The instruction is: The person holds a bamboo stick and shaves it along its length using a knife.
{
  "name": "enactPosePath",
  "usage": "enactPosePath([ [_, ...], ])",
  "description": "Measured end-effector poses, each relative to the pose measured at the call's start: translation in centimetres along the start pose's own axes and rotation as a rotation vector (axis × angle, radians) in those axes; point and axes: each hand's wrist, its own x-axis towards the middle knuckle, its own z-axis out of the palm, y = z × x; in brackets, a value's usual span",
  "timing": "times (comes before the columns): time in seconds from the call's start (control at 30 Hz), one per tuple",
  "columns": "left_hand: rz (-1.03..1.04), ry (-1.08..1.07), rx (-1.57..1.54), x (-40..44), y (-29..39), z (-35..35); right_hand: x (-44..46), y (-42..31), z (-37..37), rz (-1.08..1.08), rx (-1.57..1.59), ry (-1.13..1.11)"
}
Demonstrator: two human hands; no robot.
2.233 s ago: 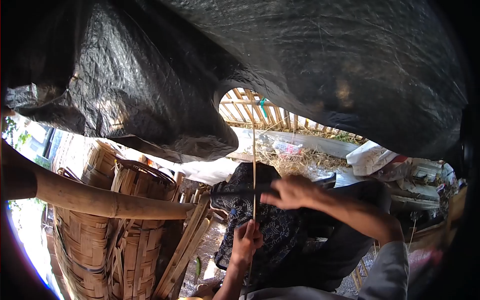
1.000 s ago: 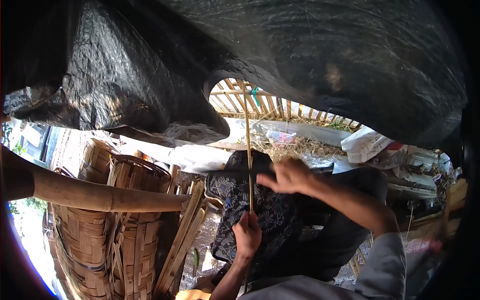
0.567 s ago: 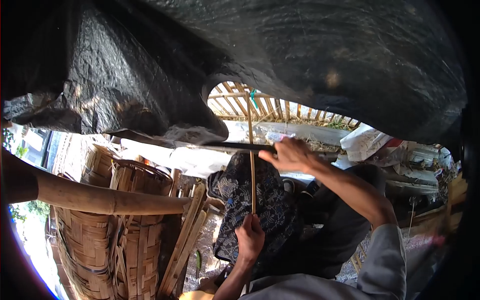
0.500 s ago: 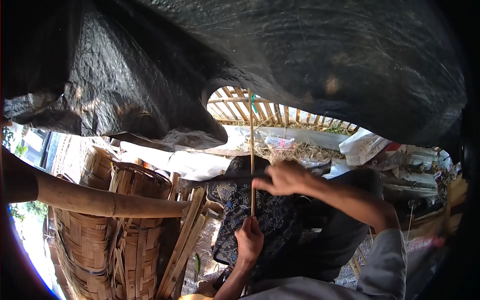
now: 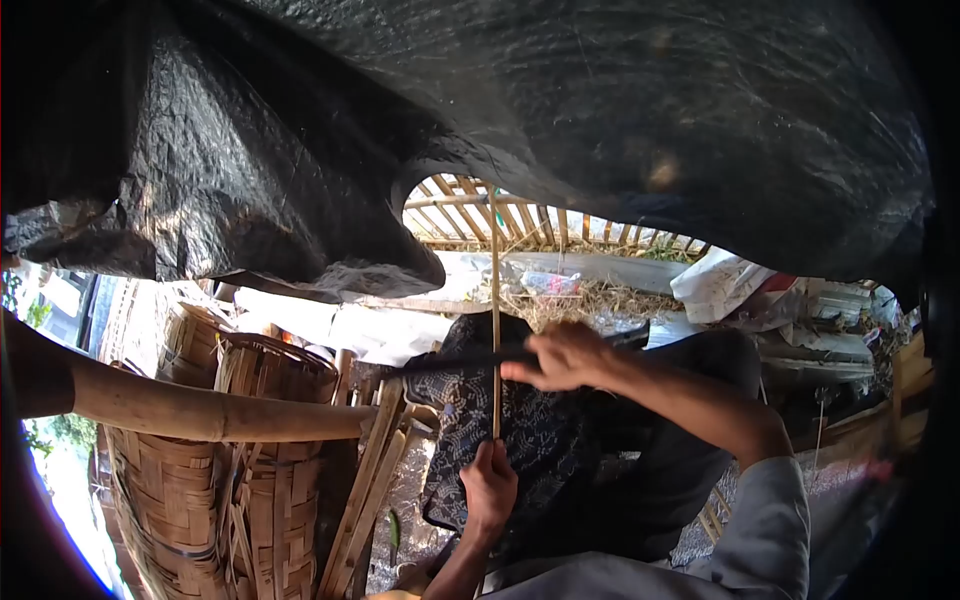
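My left hand (image 5: 489,488) is closed round the lower end of a long, thin bamboo strip (image 5: 495,270), which stands up away from me over my lap. My right hand (image 5: 568,357) grips a dark knife (image 5: 455,362) held crosswise. Its blade points left and crosses the strip; the handle end sticks out right of the hand. My right thumb or finger lies at the strip beside the blade. Under both hands a dark patterned cloth (image 5: 460,420) covers my lap.
Tall woven bamboo baskets (image 5: 170,490) stand at the left, with a thick bamboo pole (image 5: 220,415) across them. Split bamboo pieces (image 5: 365,500) lean beside them. A black plastic sheet (image 5: 640,120) hangs overhead. Beyond are a slatted bamboo fence (image 5: 480,215) and dry straw (image 5: 600,303).
Both hands keep their grips, and the knife stays across the strip at nearly the same height. The whole view has shifted slightly.
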Motion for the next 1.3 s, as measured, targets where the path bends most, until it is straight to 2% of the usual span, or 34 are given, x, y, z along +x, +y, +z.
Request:
enactPosePath([
  [0.1,-0.053,-0.037,-0.008,-0.2,0.3,-0.5,3.4,4.1,-2.5,0.281,0.142,0.054],
  [0.13,0.015,0.042,-0.074,-0.1,0.2,-0.2,3.3,4.4,-2.0,0.28,0.143,0.065],
  [0.2,0.015,0.06,-0.065,0.5,0.0,0.2,2.5,4.1,-1.1,0.061,0.106,0.193],
  [0.23,-0.006,0.067,-0.053,0.5,0.1,0.5,0.5,0.4,-2.2,0.088,0.092,0.018],
  [0.27,-0.027,0.046,-0.018,0.8,0.2,0.4,-1.0,-1.4,-1.4,-0.007,0.083,-0.016],
  [0.3,-0.023,0.054,-0.026,1.0,0.3,0.4,-1.2,-0.8,2.2,-0.132,-0.033,0.089],
  [0.37,0.015,0.069,-0.031,0.5,0.0,0.1,-1.3,-1.3,0.3,-0.072,0.023,-0.056],
  [0.4,-0.015,0.047,-0.023,0.3,-0.2,-0.2,-0.5,-0.6,0.3,-0.091,0.004,0.142],
  [0.43,-0.026,0.045,-0.02,-0.3,-0.2,-0.4,0.7,0.7,-0.9,0.097,-0.001,0.086],
  [0.47,-0.018,0.028,-0.034,-0.6,0.0,-0.6,2.4,2.7,-2.4,0.273,0.167,0.06],
  [0.53,0.016,0.008,-0.017,-0.9,-0.2,-1.0,5.2,7.8,-3.3,0.463,0.367,0.235],
  [0.57,0.034,0.019,-0.017,-0.5,-0.4,-1.2,4.3,8.2,-6.0,0.552,0.24,0.173],
  [0.6,0.029,0.033,-0.047,-0.3,-0.5,-1.2,4.5,9.8,-6.1,0.575,0.187,0.165],
  [0.63,0.015,0.044,-0.083,-0.5,-0.5,-1.0,5.0,11.5,-5.3,0.585,0.178,0.267],
  [0.7,0.022,0.1,-0.101,0.1,-1.6,-0.7,3.7,10.4,-5.9,0.604,0.25,0.259],
  [0.77,-0.17,-0.122,-0.326,0.6,-2.4,-1.6,3.3,9.5,-5.6,0.615,0.215,0.283],
  [0.8,-0.345,-0.232,-0.426,1.0,-1.7,-2.4,3.1,8.9,-5.1,0.61,0.208,0.301],
  [0.83,-0.349,-0.217,-0.426,1.3,-2.0,-2.8,3.0,8.4,-4.7,0.604,0.203,0.319],
  [0.87,-0.442,-0.276,-0.636,1.6,-2.4,-3.2,2.9,7.7,-4.8,0.659,0.219,0.249],
  [0.9,-0.53,-0.335,-0.85,1.8,-2.6,-3.6,2.4,7.0,-5.0,0.656,0.266,0.174],
  [0.93,-0.585,-0.328,-0.938,2.0,-2.4,-4.0,2.3,6.8,-4.7,0.644,0.273,0.151],
  [1.03,-0.511,-0.242,-0.847,2.8,-1.2,-5.1,1.7,6.2,-3.4,0.585,0.331,0.179],
  [1.1,-0.496,-0.222,-0.829,3.5,-1.2,-5.4,0.9,5.2,-3.0,0.54,0.369,0.329],
  [1.17,-0.588,-0.278,-1.054,4.4,-0.9,-6.0,-0.1,3.9,-2.4,0.484,0.395,0.357],
  [1.23,-0.551,-0.262,-1.116,5.2,-1.1,-5.6,-0.9,3.0,-1.8,0.437,0.316,0.478],
  [1.27,-0.496,-0.267,-1.133,5.7,-0.8,-5.6,-1.8,1.7,-2.8,0.397,0.422,0.359],
  [1.3,-0.441,-0.272,-1.147,6.1,-0.6,-5.6,-2.9,0.1,-3.4,0.309,0.437,0.383],
])
